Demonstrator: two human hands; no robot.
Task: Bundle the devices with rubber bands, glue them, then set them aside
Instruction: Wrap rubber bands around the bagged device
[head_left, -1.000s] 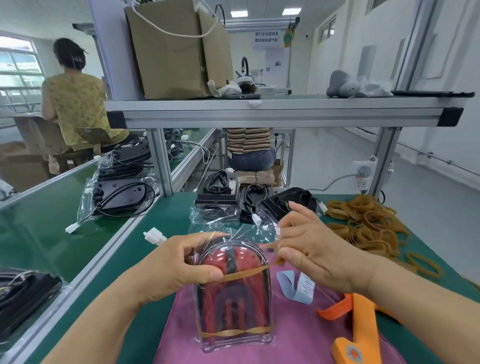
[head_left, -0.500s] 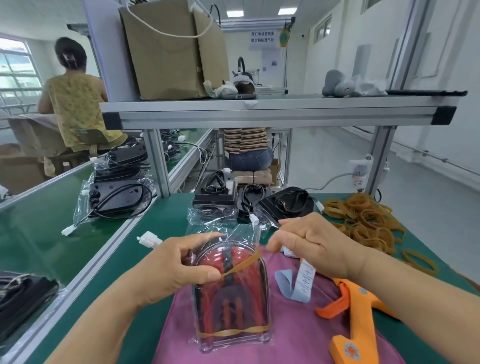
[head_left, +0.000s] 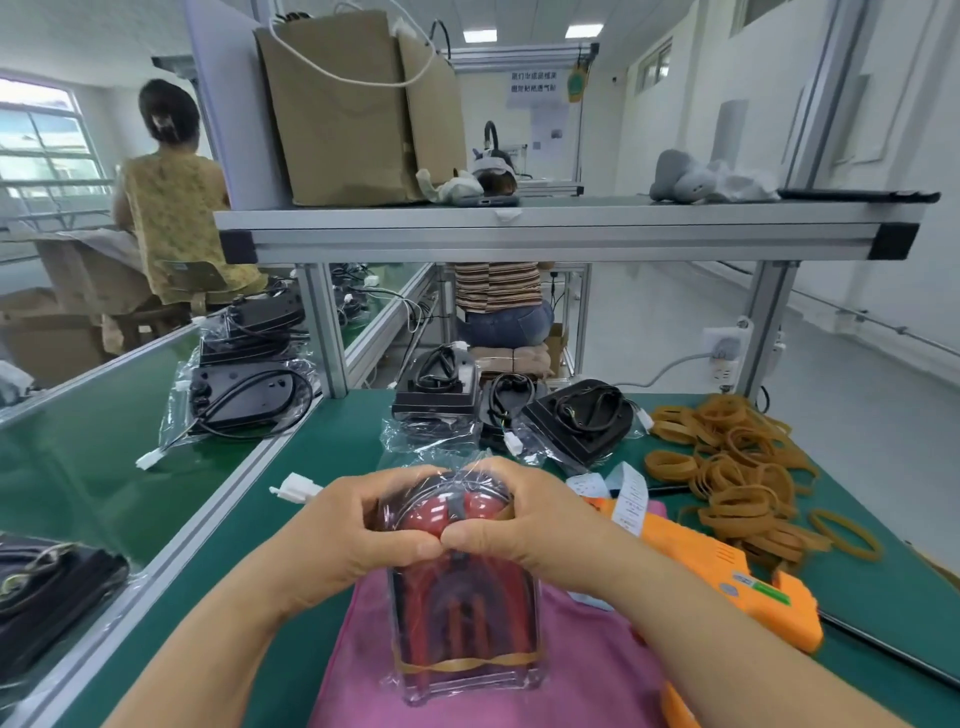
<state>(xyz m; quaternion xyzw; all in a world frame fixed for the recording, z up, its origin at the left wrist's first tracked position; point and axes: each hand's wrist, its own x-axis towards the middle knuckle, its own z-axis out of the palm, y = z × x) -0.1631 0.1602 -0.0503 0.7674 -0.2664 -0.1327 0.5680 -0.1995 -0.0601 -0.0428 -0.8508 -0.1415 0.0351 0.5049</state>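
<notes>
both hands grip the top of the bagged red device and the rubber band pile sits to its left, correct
The head view shows the rubber band pile to its right. Both the left hand and right hand do grip the top of the bagged red device.

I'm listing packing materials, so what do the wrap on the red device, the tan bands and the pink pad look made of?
Wrap on the red device: thin clear plastic film, glossy; it crinkles and glints. Tan bands: probably rubber, matte; limp loops, one stretched round the device. Pink pad: likely soft cloth, matte, with gentle folds.
</notes>
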